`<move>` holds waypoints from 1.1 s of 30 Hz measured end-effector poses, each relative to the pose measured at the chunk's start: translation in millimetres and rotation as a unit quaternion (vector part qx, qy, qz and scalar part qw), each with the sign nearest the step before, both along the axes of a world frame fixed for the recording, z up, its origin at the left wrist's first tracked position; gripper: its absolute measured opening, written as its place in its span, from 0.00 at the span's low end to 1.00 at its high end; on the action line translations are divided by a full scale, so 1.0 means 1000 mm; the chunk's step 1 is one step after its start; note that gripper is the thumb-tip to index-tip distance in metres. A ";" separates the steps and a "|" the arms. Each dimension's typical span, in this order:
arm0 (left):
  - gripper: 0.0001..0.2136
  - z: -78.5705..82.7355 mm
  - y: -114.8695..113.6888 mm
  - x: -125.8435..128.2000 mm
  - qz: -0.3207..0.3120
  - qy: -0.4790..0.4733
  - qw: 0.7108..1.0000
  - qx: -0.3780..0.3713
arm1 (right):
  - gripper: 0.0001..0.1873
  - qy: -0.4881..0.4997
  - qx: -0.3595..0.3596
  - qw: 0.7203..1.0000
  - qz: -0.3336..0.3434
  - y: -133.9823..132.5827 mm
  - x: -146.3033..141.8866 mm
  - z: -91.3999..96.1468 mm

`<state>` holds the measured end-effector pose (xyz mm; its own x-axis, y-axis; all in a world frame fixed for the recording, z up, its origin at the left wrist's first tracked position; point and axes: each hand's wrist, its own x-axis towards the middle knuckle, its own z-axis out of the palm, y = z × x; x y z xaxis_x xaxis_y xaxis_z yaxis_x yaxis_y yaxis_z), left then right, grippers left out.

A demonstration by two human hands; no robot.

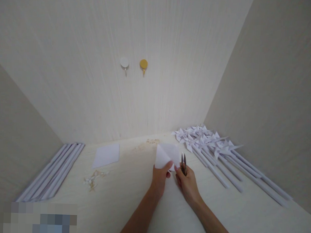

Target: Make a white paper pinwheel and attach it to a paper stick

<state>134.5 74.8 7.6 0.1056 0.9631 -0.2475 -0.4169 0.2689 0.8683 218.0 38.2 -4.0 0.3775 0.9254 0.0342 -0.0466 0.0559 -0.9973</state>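
Observation:
My left hand (159, 179) grips the lower edge of a white paper square (166, 152), thumb on top. Diagonal crease lines cross the paper. Closed around a pair of scissors (184, 161), my right hand (187, 182) also has its thumb and finger at the paper's lower right corner. The scissors point away from me, with their blades slightly apart beside the paper. Their handles are partly hidden in my palm.
Rolled white paper tubes (54, 174) lie at the left, near a stack of white paper (106, 155) and small scattered sticks (93, 180). Small brownish bits (152, 141) lie by the back wall. Paper pinwheels on tube handles (215, 149) are piled right. Two hooks (143, 64) hang on the wall.

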 end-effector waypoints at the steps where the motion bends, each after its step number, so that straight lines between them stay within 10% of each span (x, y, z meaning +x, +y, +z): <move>1: 0.11 0.001 0.001 -0.005 -0.006 -0.009 1.000 0.016 | 0.14 0.000 0.000 1.000 0.005 0.000 0.002 0.000; 10: 0.06 0.004 0.004 -0.021 -0.087 0.141 0.980 0.109 | 0.14 0.136 0.030 0.988 -0.063 0.002 0.006 0.012; 14: 0.09 0.004 0.007 -0.009 -0.031 0.106 0.989 0.100 | 0.14 0.216 0.038 0.975 -0.034 0.001 0.004 0.016; 33: 0.08 0.007 0.005 -0.007 0.029 0.163 0.975 0.149 | 0.12 0.020 -0.005 0.999 0.033 0.001 -0.002 0.004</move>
